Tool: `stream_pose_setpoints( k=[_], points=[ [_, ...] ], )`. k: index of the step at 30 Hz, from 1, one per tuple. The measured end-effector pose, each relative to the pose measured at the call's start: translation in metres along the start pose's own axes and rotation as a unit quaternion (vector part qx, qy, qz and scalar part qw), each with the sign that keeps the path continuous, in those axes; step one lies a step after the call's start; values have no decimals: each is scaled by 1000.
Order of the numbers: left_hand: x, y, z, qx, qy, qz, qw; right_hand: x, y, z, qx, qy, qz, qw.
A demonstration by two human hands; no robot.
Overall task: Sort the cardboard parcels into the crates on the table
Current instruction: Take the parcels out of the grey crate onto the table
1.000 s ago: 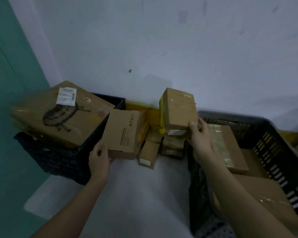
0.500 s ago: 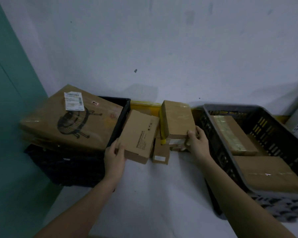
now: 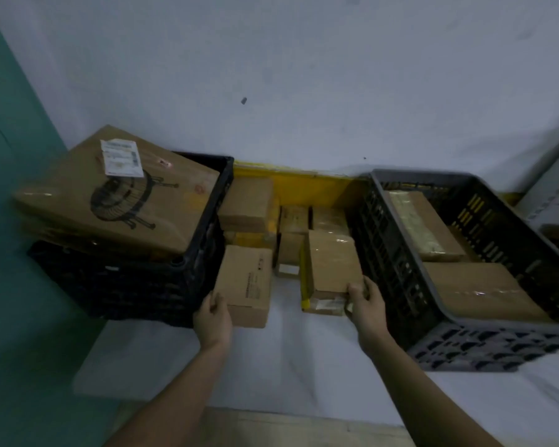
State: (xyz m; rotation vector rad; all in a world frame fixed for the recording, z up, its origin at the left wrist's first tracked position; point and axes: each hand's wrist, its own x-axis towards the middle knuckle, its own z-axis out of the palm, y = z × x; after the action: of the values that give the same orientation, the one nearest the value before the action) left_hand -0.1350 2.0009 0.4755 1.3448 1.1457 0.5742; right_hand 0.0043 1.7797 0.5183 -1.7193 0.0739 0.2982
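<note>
My left hand (image 3: 212, 314) grips the near left corner of a plain cardboard parcel (image 3: 246, 282) that lies low between the two crates. My right hand (image 3: 365, 303) grips the near right corner of a taped parcel with a yellow edge (image 3: 331, 269), right beside the grey crate (image 3: 465, 353). The black crate (image 3: 149, 285) on the left is topped by a large flat box with a fan drawing (image 3: 120, 195). Two parcels lie inside the grey crate, a taped one (image 3: 423, 224) and a wide one (image 3: 478, 291).
Several small parcels (image 3: 291, 221) are heaped against a yellow strip (image 3: 304, 185) at the wall between the crates. The white tabletop (image 3: 288, 366) stretches toward me. A teal wall (image 3: 10, 221) stands at the left.
Both hands have lowered their parcels and drawn them toward me, down to the table between the crates. The view has tilted downward, showing more tabletop.
</note>
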Motion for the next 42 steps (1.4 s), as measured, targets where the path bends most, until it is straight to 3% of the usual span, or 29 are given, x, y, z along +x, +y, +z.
stream_pose_setpoints(
  k=[6,9,11,13,16,19,24,28,35,42],
  points=[
    [13,-23,-3,108,-33,-42,993,-7,34,-12,10,24,58,998],
    [8,-33,-5,219,-96,30,970,-10,46,-7,29,39,84,995],
    [1,-47,-11,325,-131,180,919,-10,54,-2,36,45,90,994],
    [-3,-60,-15,424,-174,288,841,-11,60,3,34,53,96,993],
    [-9,-72,-18,516,-221,289,776,-11,63,9,38,52,96,993],
    [-9,-75,-14,566,-231,287,738,-3,59,9,32,51,85,995],
    [10,-66,1,589,-227,307,713,28,58,-2,3,71,83,994],
    [37,-55,15,616,-244,266,700,53,65,-9,-2,88,94,992],
    [66,-48,40,676,-276,189,657,94,75,0,-26,32,80,996],
    [70,-49,43,663,-271,177,675,131,83,20,-108,12,52,993]
  ],
)
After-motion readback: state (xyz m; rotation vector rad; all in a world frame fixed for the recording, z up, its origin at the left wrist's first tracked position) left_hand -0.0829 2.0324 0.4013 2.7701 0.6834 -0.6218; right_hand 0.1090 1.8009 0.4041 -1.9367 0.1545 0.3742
